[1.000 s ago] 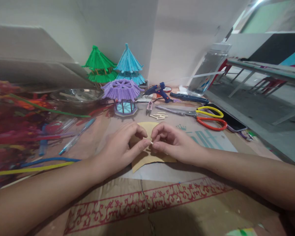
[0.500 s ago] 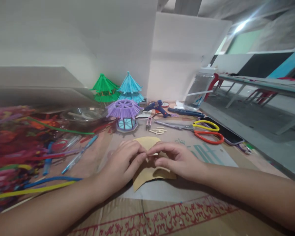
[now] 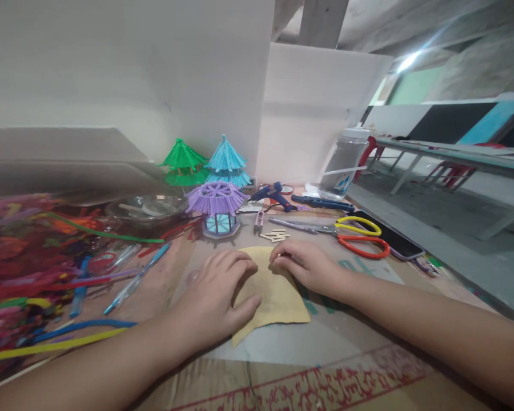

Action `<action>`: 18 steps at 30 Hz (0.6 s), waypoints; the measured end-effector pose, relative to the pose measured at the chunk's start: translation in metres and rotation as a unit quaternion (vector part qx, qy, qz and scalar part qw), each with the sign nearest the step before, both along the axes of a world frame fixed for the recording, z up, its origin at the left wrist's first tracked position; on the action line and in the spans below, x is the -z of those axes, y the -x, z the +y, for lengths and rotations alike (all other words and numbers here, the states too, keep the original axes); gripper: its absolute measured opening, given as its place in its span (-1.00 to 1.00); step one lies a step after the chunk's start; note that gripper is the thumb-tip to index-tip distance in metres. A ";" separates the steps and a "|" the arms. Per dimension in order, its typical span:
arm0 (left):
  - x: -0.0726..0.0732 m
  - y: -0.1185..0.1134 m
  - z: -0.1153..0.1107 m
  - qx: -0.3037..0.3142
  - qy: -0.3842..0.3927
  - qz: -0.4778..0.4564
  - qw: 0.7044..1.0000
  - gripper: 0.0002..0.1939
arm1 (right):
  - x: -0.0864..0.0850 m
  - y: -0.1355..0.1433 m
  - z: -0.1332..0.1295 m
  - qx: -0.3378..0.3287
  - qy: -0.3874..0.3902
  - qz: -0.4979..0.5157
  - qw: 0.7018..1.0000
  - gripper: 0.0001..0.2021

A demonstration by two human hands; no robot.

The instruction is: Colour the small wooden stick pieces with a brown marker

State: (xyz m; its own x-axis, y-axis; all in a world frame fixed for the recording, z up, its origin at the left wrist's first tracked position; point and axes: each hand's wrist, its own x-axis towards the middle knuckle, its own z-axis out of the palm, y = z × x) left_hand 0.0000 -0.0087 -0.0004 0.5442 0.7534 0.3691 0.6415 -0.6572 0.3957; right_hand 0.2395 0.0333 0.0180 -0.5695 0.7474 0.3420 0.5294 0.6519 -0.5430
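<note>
A curved-edged yellow sheet (image 3: 278, 302), which looks like sandpaper with a greyish smudge in its middle, lies on the work surface. My left hand (image 3: 227, 291) rests on its left side, thumb and fingers apart, holding nothing. At the sheet's upper right, my right hand (image 3: 306, 265) is closed in a pinch; a tiny pale tip, apparently a small wooden stick, shows at its fingertips. Just beyond lie several short pale sticks (image 3: 276, 234) in a loose pile. Behind them stands a purple-roofed miniature pavilion (image 3: 217, 208) with blue panels.
Green (image 3: 183, 162) and blue (image 3: 227, 162) miniature roofs stand at the back. Thread snips (image 3: 259, 222), a glue gun (image 3: 276, 197), a utility knife (image 3: 323, 203), scissors (image 3: 362, 237), a phone (image 3: 389, 237) and a water bottle (image 3: 345, 162) sit rightward. Colourful pipe cleaners (image 3: 25, 268) and a metal bowl (image 3: 145, 208) are left.
My hands were together over the sheet with fingertips meeting. They have parted: the right moved up and right in a pinch, the left opened, and the sheet now lies flatter.
</note>
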 end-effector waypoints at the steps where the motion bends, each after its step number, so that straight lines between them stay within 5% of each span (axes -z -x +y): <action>1: 0.001 0.000 0.001 -0.003 0.007 0.013 1.000 -0.68 | 0.000 0.000 0.000 -0.005 -0.008 -0.008 1.000 -0.86; 5: 0.002 -0.001 0.003 -0.007 0.023 0.035 0.999 -0.67 | -0.002 0.008 -0.019 -0.055 0.028 -0.023 0.998 -0.84; 9: 0.004 -0.001 0.004 0.004 0.017 0.048 0.999 -0.64 | -0.003 0.015 -0.032 -0.177 0.013 -0.048 0.983 -0.83; 15: 0.005 0.001 0.005 -0.002 0.007 0.072 0.997 -0.63 | 0.001 0.010 -0.007 -0.065 -0.052 -0.096 0.992 -0.82; 18: 0.004 0.001 0.005 0.003 0.004 0.071 0.997 -0.64 | 0.000 0.011 -0.014 -0.115 -0.006 -0.044 0.992 -0.83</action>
State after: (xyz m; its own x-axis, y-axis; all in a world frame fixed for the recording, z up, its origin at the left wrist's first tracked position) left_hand -0.0010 -0.0039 -0.0049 0.5953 0.7525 0.2815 0.6870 -0.6585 0.3073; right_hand 0.2282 0.0195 0.0182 -0.7527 0.5901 0.2919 0.4102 0.7671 -0.4932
